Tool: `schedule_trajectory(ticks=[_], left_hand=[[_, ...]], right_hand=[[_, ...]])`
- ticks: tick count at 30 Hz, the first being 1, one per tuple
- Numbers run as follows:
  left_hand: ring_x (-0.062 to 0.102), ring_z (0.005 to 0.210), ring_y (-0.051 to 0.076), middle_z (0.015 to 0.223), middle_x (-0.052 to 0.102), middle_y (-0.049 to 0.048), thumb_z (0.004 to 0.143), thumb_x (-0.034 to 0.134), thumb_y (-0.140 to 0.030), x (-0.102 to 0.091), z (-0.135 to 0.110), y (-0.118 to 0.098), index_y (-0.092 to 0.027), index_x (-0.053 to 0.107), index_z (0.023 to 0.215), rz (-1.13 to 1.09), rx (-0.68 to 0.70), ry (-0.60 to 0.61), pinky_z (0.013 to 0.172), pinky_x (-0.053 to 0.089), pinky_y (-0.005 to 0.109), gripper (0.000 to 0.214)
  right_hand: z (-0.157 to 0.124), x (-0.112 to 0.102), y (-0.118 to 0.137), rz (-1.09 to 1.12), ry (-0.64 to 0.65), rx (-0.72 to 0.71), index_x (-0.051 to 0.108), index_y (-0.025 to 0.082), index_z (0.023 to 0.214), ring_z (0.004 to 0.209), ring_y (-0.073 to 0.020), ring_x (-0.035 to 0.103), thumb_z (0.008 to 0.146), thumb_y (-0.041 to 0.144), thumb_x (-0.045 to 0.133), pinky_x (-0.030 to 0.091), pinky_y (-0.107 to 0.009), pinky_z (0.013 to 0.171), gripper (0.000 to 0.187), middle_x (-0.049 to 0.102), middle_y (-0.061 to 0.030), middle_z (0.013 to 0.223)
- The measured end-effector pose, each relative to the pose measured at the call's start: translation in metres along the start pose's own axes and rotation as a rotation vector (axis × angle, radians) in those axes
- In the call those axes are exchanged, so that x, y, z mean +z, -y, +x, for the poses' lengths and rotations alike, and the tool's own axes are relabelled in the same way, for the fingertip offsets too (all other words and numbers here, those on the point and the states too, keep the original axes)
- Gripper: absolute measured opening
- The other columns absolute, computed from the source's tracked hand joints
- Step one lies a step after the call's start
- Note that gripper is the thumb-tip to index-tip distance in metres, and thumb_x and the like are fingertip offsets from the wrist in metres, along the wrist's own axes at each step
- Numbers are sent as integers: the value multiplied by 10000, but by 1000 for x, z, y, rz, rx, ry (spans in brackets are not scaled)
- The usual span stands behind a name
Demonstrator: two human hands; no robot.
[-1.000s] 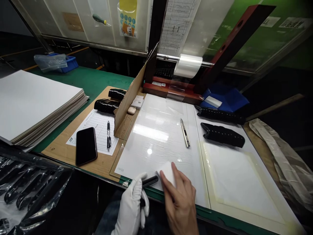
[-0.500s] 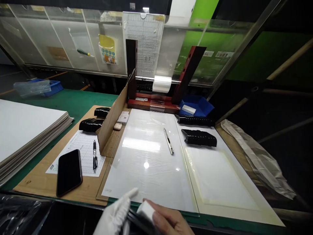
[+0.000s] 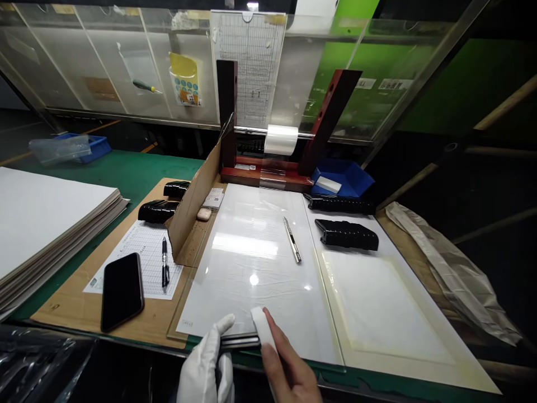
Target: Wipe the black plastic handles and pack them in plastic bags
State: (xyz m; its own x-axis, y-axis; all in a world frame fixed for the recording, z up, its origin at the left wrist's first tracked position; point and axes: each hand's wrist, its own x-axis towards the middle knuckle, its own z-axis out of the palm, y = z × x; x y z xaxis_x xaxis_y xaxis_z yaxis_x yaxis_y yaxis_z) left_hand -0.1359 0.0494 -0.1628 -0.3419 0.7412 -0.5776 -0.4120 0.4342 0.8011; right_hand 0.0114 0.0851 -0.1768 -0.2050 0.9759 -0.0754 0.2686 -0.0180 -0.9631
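At the near table edge my left hand (image 3: 207, 366), in a white glove, is closed around a long black glossy part (image 3: 239, 341) held level. My bare right hand (image 3: 287, 372) presses a small white block (image 3: 262, 327) against that part's right end, fingers pinched on it. Both sit just in front of the clear film-covered white board (image 3: 255, 263). A metal utility knife (image 3: 292, 239) lies on the board beyond my hands.
Two black parts (image 3: 347, 234) lie right of the knife, two more (image 3: 157, 211) left of a cardboard divider (image 3: 195, 204). A phone (image 3: 122, 290) and pen (image 3: 165, 262) rest on a form. A film roll (image 3: 281, 140), blue tray (image 3: 344, 179) and stacked white sheets (image 3: 46, 218) stand around.
The view tilted up, then settled slightly lower. My hands dropped toward the bottom edge and came back up a little, still with the black part and white block between them.
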Motion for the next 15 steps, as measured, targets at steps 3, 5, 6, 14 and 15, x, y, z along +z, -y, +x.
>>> schedule_trajectory(ticks=[3, 5, 6, 14, 15], left_hand=[[520, 360, 138, 470, 540, -27, 853, 474, -785, 4, 0, 10, -214, 729, 1049, -59, -94, 21, 384, 439, 240, 656], [494, 344, 110, 500, 579, 9, 860, 446, -796, 8, 1, 17, -187, 708, 767, -42, -127, 74, 360, 405, 229, 669], [474, 338, 90, 514, 590, 14, 881, 436, -779, 10, 2, 20, -178, 674, 698, -32, -139, 101, 353, 389, 219, 672], [707, 796, 171, 1018, 738, 87, 955, 600, -497, 3, 0, 30, -173, 686, 1087, 45, 34, 13, 646, 618, 307, 360], [715, 903, 214, 1091, 736, 106, 915, 660, -467, 1, -1, 31, -189, 703, 1079, 59, 75, -9, 686, 631, 333, 326]], right_hand=[[0, 12, -4, -302, -147, -289, 501, 332, 1462, 1387, -302, 482, 1023, 296, 517, 497, -479, 1084, 441, 465, -53, 1530], [6, 6, -7, -449, -88, -438, 482, 352, 1473, 1379, -294, 486, 1010, 261, 537, 557, -459, 1017, 475, 454, -50, 1542], [10, -1, -7, -492, -53, -482, 473, 350, 1478, 1366, -284, 497, 1004, 251, 547, 577, -447, 988, 490, 463, -52, 1536], [25, -24, -1, -655, 90, -712, 566, 281, 1392, 1190, -268, 559, 916, 47, 496, 576, -428, 849, 536, 548, -85, 1443], [24, -23, -1, -669, 74, -698, 565, 275, 1392, 1183, -271, 558, 914, 46, 494, 571, -431, 846, 535, 554, -89, 1434]])
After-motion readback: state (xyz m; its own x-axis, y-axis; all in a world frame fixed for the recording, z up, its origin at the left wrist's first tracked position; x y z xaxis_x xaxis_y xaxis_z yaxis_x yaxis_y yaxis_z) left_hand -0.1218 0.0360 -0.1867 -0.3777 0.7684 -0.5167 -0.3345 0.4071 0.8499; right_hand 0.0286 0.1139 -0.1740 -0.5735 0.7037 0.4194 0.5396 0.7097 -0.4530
